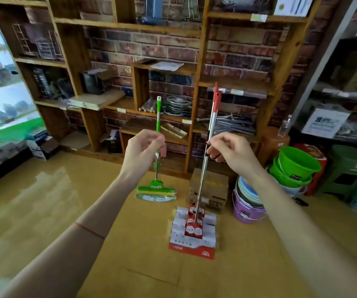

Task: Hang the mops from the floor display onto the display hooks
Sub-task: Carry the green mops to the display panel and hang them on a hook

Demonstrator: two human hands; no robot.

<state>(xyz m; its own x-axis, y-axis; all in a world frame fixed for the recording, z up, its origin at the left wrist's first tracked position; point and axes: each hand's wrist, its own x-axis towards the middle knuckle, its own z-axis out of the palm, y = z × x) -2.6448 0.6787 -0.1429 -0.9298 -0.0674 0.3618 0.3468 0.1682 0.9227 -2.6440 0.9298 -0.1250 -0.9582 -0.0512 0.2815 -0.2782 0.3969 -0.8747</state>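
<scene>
My left hand (144, 150) is shut on the metal pole of a green mop (156, 191), whose green and yellow sponge head hangs above the floor. Its green handle tip reaches up in front of the shelves. My right hand (230, 150) is closed around the poles of the red-handled mops (196, 227), which stand together. Their heads, wrapped in red and white packaging, rest on the wooden floor. The red handle tips lean against the wooden shelf unit (197, 117). No display hooks can be made out in this view.
A cardboard box (213, 190) stands behind the red mops. Stacked purple and blue basins (247, 203), green buckets (296, 168) and green stools (345, 166) crowd the right. The shelves hold wire racks, boxes and metalware. A glass front is at the left.
</scene>
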